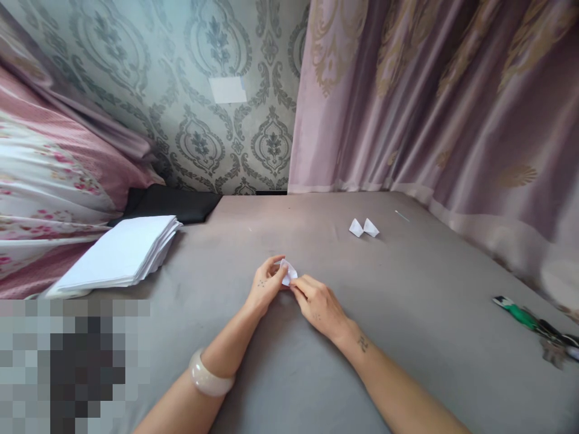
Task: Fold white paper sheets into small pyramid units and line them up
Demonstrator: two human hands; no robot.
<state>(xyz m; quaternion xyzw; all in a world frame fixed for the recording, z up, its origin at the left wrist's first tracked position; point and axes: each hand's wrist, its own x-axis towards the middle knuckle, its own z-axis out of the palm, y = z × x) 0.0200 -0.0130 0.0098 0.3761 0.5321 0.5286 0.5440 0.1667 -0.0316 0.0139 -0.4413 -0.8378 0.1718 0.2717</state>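
A small folded piece of white paper [289, 273] is held between my two hands, just above the grey cloth surface [289, 355]. My left hand [266, 284] grips its left side, with the thumb against the near face and the fingers curled behind. My right hand [319, 304] pinches its lower right corner between thumb and fingers. Part of the paper is covered by the fingers. Farther off to the right, two folded white paper shapes [364, 228] stand side by side on the cloth.
At the left lies a thick stack of white paper [122, 250], with a flat black item [172, 205] behind it. Keys with a green tag [520, 314] lie at the right edge. A thin white stick [401, 215] rests near the curtain [362, 120]. Patterned wall [235, 144] rises behind.
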